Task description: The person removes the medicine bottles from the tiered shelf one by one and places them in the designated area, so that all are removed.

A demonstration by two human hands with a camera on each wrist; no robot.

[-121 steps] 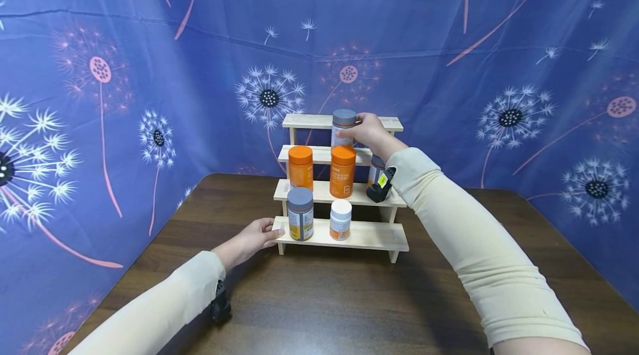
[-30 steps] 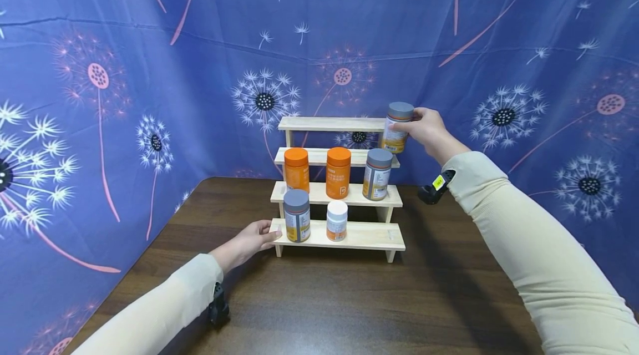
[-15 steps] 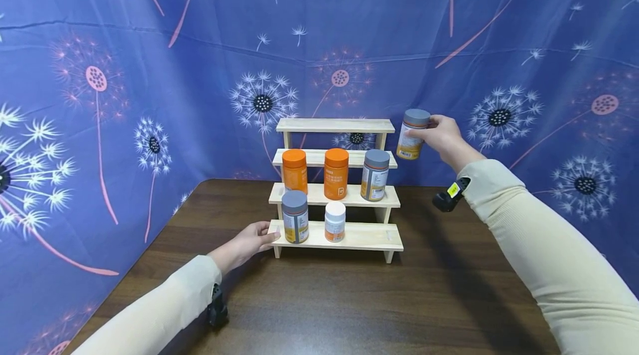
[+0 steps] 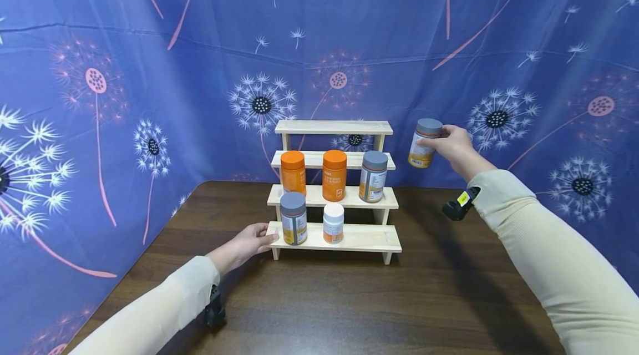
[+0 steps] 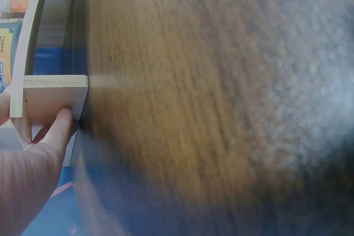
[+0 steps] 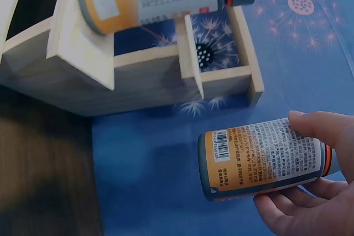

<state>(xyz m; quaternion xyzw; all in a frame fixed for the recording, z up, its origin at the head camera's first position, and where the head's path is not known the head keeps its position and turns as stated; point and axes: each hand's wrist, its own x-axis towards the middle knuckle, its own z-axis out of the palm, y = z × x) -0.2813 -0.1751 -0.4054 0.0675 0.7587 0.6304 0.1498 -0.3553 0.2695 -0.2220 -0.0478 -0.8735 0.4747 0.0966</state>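
Observation:
My right hand (image 4: pixel 459 147) grips a grey-lidded supplement bottle (image 4: pixel 425 143) in the air, right of the stepped wooden shelf (image 4: pixel 359 237). In the right wrist view its orange and white label shows, with thumb and fingers around the upper part. My left hand (image 4: pixel 248 245) holds the left end of the lowest step; in the left wrist view a finger lies against the support under the board. On that step stand another grey-lidded bottle (image 4: pixel 294 219) and a small white bottle (image 4: pixel 333 223). Two orange bottles (image 4: pixel 334 176) and a grey-lidded bottle (image 4: pixel 373 177) stand on the second step.
The shelf's two upper steps (image 4: pixel 333 127) rise behind the bottles. Below everything is a dark wooden table (image 4: pixel 319 305). A blue curtain (image 4: pixel 199 94) with dandelion prints hangs close behind and at the sides.
The right hand has lifted the grey-lidded bottle off the upper part of the shelf and carried it right, past the shelf's end, and slightly down. The left hand stays on the lowest step.

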